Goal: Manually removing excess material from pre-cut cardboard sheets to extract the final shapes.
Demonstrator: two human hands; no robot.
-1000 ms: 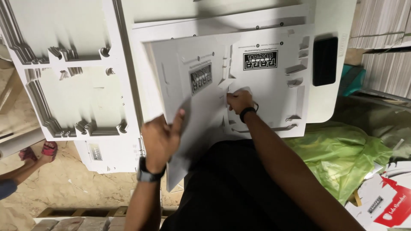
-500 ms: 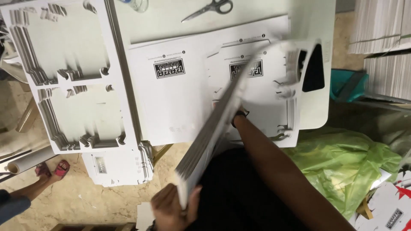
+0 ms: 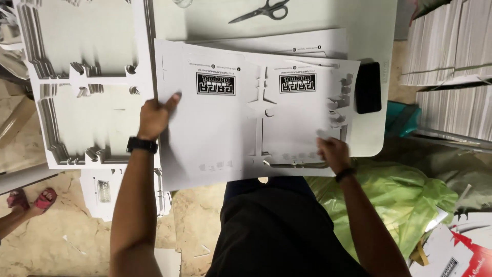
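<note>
Cardboard sheet, white and die-cut with slots and two black printed labels, lies flat on the white table, atop other sheets like it, its near edge overhanging toward the person. Left hand grips its left edge, thumb on top and fingers under. Right hand pinches the near right corner (the cut tabs there look easy to tear). It seems light and thin, stiff enough to hold flat yet ready to bend if lifted by one corner; the two side edges are the safest hold. Scissors and a black phone rest on the table. No containers show; a green bag lies crumpled on the floor, contents unseen.
</note>
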